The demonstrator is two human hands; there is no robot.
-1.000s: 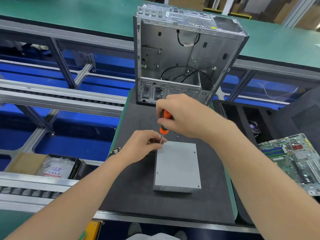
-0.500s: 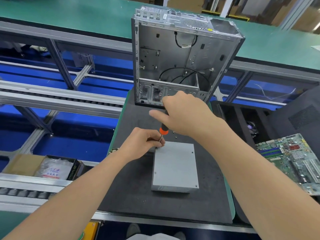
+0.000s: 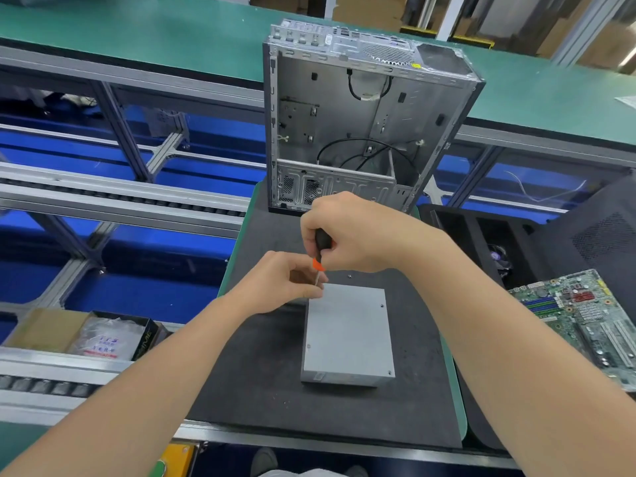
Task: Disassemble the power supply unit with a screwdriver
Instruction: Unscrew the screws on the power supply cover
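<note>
Grey steel computer case [image 3: 361, 115] stands open at the far end of the black mat [image 3: 261, 356], same spot as a sec ago. Power supply box [image 3: 347, 335] lies flat mid-mat w/ its lid on. Right hand [image 3: 354, 235] has re-set on the screwdriver [image 3: 321, 244]: half a sec ago the fingers were spread off the handle, now the grip is wrapped round it again. Left hand [image 3: 278, 284] keeps its grip pinched on the shaft low down, tip at the box's far-left corner. So prob mid-turn on that corner screw. A loose screw [image 3: 349, 276] lies on the mat just beyond the box. Writing: bag [image 3: 103, 342] at left has red & blue print, too blurred to read. Yellow sticker [image 3: 417, 66] on the case top is illegible. No brand shows on the box.
</note>
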